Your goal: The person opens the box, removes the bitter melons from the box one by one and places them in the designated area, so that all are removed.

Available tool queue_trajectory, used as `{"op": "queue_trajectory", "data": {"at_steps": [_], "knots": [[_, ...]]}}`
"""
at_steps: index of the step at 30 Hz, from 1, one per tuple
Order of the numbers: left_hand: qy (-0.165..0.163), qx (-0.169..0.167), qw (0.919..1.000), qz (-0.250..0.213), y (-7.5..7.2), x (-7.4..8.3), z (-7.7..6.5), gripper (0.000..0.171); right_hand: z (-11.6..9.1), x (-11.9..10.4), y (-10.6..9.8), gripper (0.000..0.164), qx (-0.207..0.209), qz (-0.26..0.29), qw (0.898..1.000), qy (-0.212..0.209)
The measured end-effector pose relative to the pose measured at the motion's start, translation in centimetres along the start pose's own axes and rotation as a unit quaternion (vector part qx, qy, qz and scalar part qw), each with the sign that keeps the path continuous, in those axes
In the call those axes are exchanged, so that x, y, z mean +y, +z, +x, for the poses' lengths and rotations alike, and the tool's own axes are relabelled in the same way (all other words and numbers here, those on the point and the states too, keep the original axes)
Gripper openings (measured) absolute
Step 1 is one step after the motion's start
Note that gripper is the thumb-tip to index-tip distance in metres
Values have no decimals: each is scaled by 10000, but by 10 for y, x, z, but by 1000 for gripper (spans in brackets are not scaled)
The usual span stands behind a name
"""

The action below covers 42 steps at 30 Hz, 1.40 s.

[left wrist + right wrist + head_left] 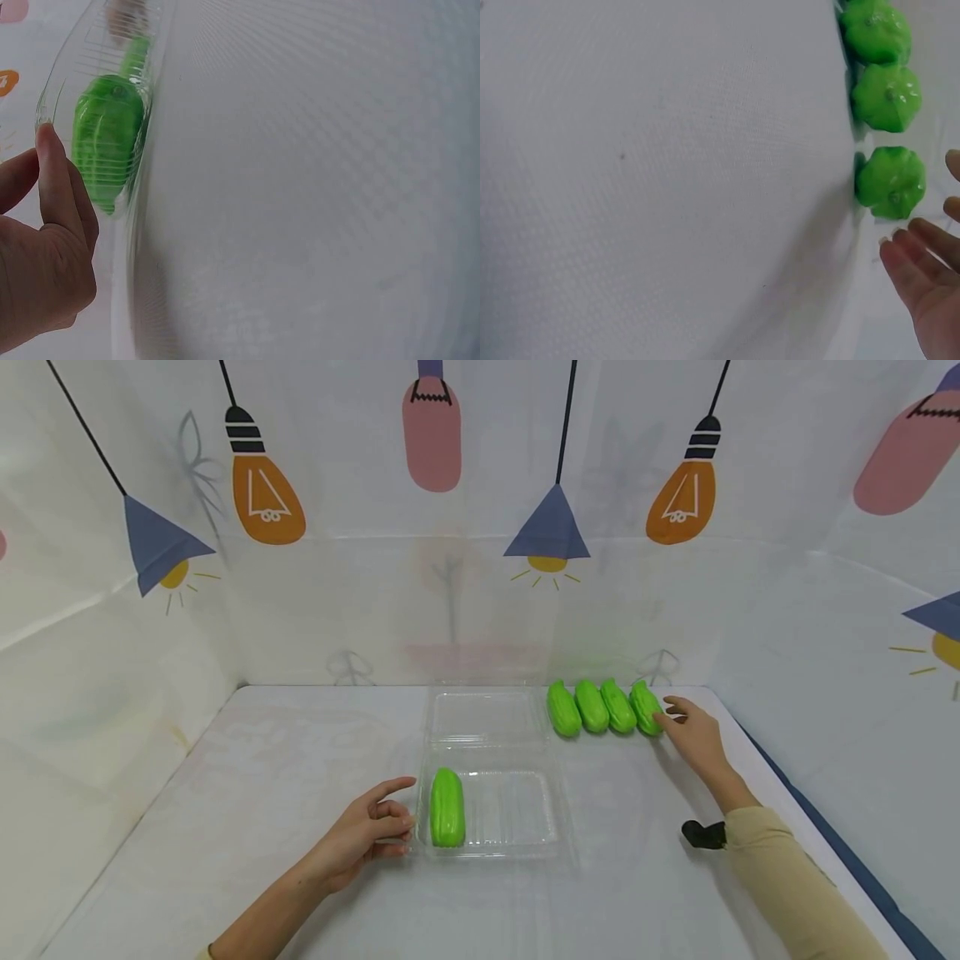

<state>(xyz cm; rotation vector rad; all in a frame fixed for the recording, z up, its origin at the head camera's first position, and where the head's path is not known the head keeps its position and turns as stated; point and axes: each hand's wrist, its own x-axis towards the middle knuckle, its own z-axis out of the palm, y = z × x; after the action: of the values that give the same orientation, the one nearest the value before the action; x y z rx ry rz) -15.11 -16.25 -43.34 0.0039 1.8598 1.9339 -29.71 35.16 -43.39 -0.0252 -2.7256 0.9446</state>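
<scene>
A green, ribbed toy cucumber (447, 808) lies along the left side of a clear plastic clamshell box (517, 845). The box's lid is folded back, away from me. My left hand (367, 835) is at the box's left wall, fingers loosely bent; in the left wrist view a fingertip (46, 139) touches the rim. At the back right, several more green cucumbers (592, 707) lie side by side. Beside the rightmost one (645, 707) is my right hand (693, 739), thumb and fingers spread apart. In the right wrist view its fingertips (900, 238) are just short of that cucumber (891, 182).
A white-covered table (262, 760) bears everything. White cloth walls (337, 593) with printed lamps and bulbs rise behind and at both sides. A small black piece (703, 835) sticks out beside the right sleeve (787, 877).
</scene>
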Motion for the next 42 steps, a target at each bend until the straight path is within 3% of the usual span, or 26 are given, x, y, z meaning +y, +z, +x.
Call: {"op": "queue_trajectory", "data": {"at_steps": [14, 20, 42], "knots": [[-43, 42, 10000, 52, 2, 2, 2, 70, -3, -12, -5, 48, 321, 146, 9984, -450], [-71, 55, 9999, 64, 3, 3, 2, 70, -7, -27, -1, 43, 383, 398, 9947, -873], [-55, 132, 9998, 103, 2, 2, 3, 73, -24, -87, 17, 50, -509, 969, 9842, -1391]]}}
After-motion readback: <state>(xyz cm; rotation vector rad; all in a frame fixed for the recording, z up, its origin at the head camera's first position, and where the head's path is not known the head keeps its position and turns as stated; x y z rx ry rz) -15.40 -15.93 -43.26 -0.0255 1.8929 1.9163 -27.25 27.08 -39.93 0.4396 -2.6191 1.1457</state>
